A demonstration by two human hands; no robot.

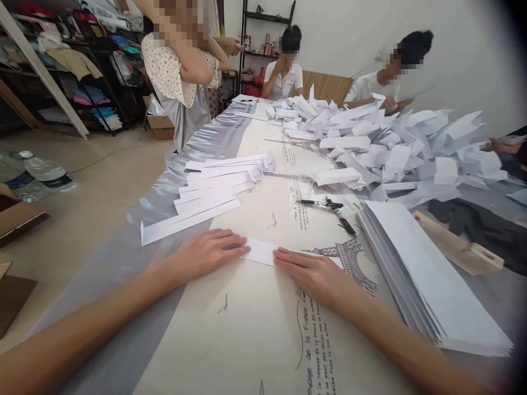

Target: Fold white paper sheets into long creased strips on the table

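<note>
A narrow white paper strip (261, 252) lies flat on the table in front of me. My left hand (208, 253) rests on its left end with fingers stretched out flat. On the strip's right end my right hand (310, 270) presses down, fingers straight and together. Most of the strip is hidden under both hands. A tall stack of long white sheets (428, 274) sits just right of my right hand. Several folded strips (214, 189) lie fanned out beyond my left hand.
A large heap of folded white paper pieces (382, 148) covers the far right of the table (247, 329). Two pens (325, 206) lie mid-table, a wooden block (461, 247) at right. Three people stand or sit at the far end. Water bottles (37, 173) lie on the floor, left.
</note>
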